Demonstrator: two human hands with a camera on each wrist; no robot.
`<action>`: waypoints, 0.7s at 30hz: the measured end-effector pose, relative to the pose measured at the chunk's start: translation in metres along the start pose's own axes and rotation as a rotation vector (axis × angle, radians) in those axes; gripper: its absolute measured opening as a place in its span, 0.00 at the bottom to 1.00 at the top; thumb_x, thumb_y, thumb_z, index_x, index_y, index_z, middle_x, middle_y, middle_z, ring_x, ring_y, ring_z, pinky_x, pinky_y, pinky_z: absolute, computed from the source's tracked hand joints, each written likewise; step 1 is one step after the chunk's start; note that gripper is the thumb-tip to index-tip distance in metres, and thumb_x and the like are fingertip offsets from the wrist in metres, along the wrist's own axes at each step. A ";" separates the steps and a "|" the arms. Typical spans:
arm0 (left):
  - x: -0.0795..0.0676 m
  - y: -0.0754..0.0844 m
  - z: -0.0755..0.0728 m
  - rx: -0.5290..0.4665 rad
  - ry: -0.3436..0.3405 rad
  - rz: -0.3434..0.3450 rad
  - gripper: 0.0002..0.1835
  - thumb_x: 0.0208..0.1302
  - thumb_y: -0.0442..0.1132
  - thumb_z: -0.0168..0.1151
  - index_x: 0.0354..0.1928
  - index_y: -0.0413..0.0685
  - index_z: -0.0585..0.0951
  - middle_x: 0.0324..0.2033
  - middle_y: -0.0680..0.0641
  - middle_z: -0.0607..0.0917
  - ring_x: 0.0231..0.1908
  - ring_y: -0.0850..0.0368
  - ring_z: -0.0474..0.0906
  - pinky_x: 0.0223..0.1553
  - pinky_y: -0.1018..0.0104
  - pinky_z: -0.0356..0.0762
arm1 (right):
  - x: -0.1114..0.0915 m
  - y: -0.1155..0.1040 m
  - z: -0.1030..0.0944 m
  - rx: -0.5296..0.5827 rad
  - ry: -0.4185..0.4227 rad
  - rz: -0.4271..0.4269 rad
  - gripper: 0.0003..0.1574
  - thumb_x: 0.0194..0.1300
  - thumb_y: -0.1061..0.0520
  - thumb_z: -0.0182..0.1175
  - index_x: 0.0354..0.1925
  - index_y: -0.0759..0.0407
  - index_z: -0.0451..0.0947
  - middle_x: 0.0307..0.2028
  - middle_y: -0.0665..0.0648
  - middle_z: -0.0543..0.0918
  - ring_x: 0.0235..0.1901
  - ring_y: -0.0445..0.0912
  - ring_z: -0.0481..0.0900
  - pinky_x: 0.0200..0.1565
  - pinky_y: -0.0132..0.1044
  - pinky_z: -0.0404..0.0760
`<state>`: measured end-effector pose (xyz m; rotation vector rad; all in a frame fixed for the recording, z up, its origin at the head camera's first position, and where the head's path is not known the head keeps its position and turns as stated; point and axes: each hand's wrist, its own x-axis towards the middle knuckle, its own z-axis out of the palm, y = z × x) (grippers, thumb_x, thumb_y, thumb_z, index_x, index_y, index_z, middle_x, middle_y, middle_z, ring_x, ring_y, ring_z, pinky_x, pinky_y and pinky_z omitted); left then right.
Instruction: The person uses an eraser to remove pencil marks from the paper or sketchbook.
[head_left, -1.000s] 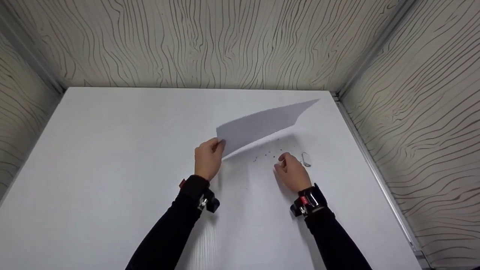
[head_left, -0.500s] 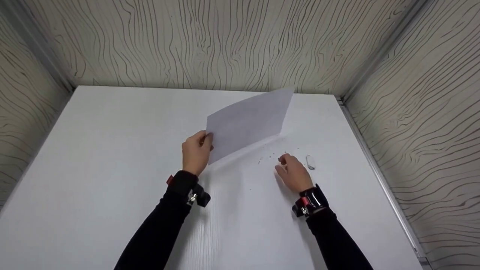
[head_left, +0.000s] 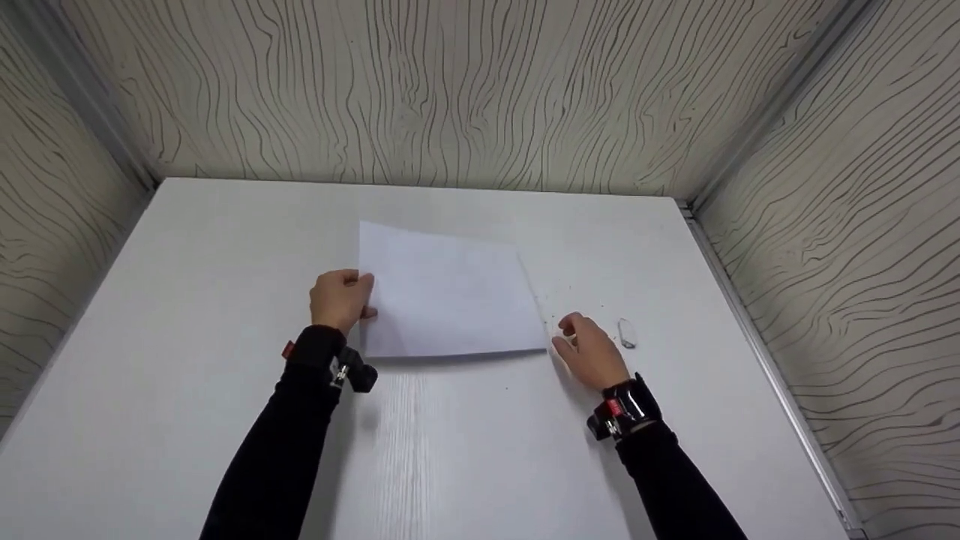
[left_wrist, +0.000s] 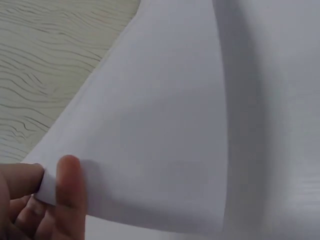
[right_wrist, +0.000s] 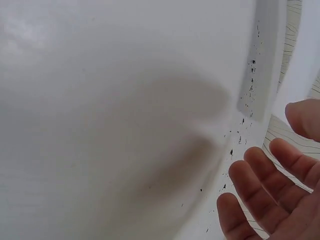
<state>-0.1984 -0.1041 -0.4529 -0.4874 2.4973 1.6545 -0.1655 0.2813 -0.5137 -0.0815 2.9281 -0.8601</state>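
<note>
My left hand (head_left: 337,300) pinches the left edge of a white sheet of paper (head_left: 454,296) between thumb and fingers. In the left wrist view the thumb (left_wrist: 71,182) lies over the near face of the paper (left_wrist: 160,115), which bows slightly. The sheet is tilted, and its lower edge casts a shadow on the table. Beside its lower right corner is my right hand (head_left: 592,352), fingers loosely bent and holding nothing. Past these fingers, the right wrist view has several dark crumbs (right_wrist: 231,152) scattered on the white surface. The sheet covers part of the table.
A small whitish block (head_left: 627,334) with a grey edge lies right of my right hand; its kind is unclear. The white table (head_left: 225,420) meets wood-patterned walls (head_left: 450,97) at the back and right. A metal rail (head_left: 780,390) follows the table's right edge.
My left hand has carried the paper leftward and toward me. The sheet has turned from steeply raised to flatter. My right hand has stayed nearly in place.
</note>
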 end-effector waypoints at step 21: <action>0.013 -0.038 -0.003 0.249 -0.089 -0.049 0.33 0.71 0.39 0.52 0.77 0.40 0.63 0.71 0.35 0.72 0.68 0.37 0.72 0.68 0.47 0.73 | -0.002 -0.005 0.005 -0.042 -0.029 0.002 0.20 0.73 0.53 0.61 0.57 0.62 0.76 0.48 0.61 0.83 0.48 0.54 0.81 0.53 0.52 0.82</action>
